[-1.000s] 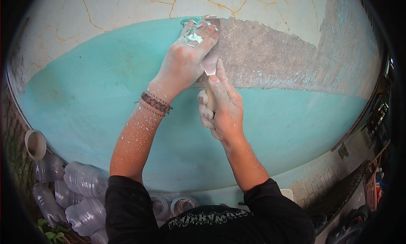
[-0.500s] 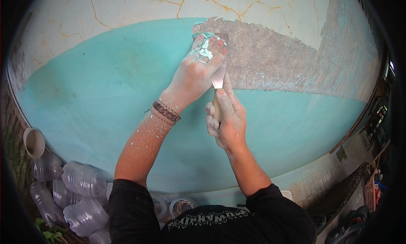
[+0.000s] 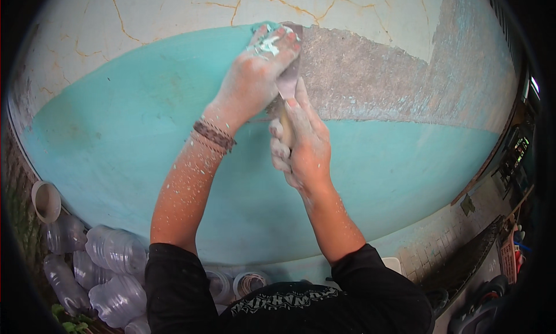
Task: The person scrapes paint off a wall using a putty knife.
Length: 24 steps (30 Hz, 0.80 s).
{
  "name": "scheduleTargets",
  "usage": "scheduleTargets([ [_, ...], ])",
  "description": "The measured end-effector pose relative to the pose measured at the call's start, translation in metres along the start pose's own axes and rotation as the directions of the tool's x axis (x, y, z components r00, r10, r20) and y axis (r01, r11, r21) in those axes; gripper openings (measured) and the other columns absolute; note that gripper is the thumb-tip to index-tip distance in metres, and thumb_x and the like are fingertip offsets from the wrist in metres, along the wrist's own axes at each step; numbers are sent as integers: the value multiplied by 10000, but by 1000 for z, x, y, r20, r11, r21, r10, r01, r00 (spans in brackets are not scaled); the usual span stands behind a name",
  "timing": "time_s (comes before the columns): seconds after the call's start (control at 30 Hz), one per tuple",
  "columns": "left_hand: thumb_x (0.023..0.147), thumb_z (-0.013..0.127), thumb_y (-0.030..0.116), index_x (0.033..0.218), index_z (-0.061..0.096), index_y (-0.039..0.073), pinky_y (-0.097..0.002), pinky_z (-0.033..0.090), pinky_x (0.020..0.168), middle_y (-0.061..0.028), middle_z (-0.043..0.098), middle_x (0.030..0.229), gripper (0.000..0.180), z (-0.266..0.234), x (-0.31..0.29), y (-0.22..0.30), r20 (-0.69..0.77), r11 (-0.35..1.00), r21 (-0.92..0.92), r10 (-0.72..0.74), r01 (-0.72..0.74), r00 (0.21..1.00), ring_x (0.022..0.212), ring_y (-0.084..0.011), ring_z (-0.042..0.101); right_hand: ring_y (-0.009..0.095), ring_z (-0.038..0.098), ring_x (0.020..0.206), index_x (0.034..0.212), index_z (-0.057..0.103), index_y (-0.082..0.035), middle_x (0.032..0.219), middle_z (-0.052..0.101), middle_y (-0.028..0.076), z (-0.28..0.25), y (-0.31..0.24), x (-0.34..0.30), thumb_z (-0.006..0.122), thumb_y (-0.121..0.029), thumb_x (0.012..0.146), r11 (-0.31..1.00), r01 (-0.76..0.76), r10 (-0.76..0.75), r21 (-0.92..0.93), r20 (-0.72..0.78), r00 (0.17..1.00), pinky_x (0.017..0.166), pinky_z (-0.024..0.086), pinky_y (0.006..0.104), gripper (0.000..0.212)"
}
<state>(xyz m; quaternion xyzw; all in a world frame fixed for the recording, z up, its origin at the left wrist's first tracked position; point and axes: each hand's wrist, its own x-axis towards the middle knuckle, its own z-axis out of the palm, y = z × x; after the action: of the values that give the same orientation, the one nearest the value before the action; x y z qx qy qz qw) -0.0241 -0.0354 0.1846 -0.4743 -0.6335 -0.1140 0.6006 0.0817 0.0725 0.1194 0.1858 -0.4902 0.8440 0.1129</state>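
Note:
My right hand point(image 3: 307, 140) is wrapped around the pale handle of a paint scraper point(image 3: 288, 86), thumb up along its neck. Higher up, my left hand point(image 3: 246, 82) is closed against the scraper's wide metal blade, its fingertips pressing near the working edge. Loose teal and white paint flakes point(image 3: 268, 45) lie over those fingers. The blade rests against the wall point(image 3: 156, 125) where teal paint borders a bare, rough grey-brown patch point(image 3: 365, 73). Pale dust coats both hands, and flecks dot my left forearm below a braided bracelet point(image 3: 214, 136). The blade's left part is hidden by my fingers.
Above the teal, whitish paint point(image 3: 174, 18) has orange-brown cracks. Clear plastic bottles point(image 3: 116, 250) are piled at the lower left beside a white tub point(image 3: 46, 202). A round container point(image 3: 250, 283) with coiled strands stands below, and a red basket point(image 3: 508, 258) at the lower right.
Both hands and the scraper have moved up and a little left along the paint edge. The blade now leans more, and the flakes on my left fingers have shifted.

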Motion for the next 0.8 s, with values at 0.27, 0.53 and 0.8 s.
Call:
scheduleTargets([
  [0.27, 765, 625, 34, 1083, 641, 26, -475, 369, 1110, -186, 662, 1136, 318, -6, 0, -4, 43, 999, -50, 2, 1, 999, 1159, -345, 586, 49, 376, 501, 1547, 213, -221, 721, 460, -11, 10, 3, -3, 468, -302, 1026, 994, -46, 42, 103, 41, 998, 390, 285, 188, 585],
  [0.53, 765, 628, -21, 1163, 636, 40, -477, 364, 1116, -169, 626, 1233, 402, -9, 2, 12, 173, 996, -45, -72, 81, 982, 1230, -313, 549, 48, 382, 495, 1551, 193, -223, 719, 464, -6, 4, 1, -10, 433, -287, 1036, 990, -115, 117, 86, -10, 993, 385, 279, 184, 571],
  [0.8, 783, 595, 21, 1127, 627, 7, -479, 376, 1103, -188, 644, 1179, 346, 21, 16, 12, 30, 1000, -6, 9, -9, 1000, 1190, -332, 573, 51, 393, 482, 1544, 217, -202, 731, 485, 14, -19, -19, -3, 436, -272, 1030, 981, 9, -18, 194, 47, 999, 366, 277, 191, 563],
])
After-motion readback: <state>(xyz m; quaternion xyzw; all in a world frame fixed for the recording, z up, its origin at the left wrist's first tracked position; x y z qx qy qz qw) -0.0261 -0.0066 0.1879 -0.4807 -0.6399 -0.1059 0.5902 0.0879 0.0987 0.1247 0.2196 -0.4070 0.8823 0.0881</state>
